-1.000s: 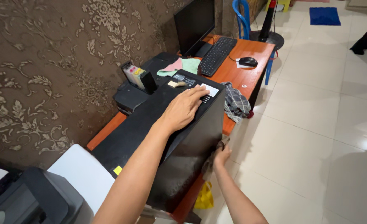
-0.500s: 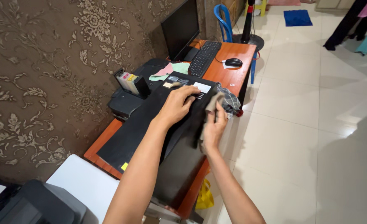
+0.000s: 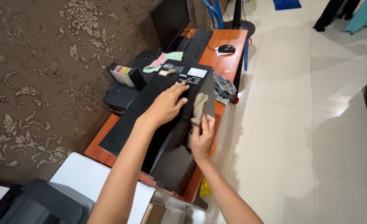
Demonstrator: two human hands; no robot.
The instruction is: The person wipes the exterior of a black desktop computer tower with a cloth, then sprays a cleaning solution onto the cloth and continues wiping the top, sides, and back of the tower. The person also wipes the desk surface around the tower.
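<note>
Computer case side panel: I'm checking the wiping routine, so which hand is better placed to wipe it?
Probably the right hand: it holds the grey cloth against the black computer case. The left hand lies flat on top.

Brown wallpaper with a pale floral pattern covers the left wall. Glossy cream floor tiles reflect bright light. An orange-brown desk stands against the wall, a blue chair behind it.
</note>
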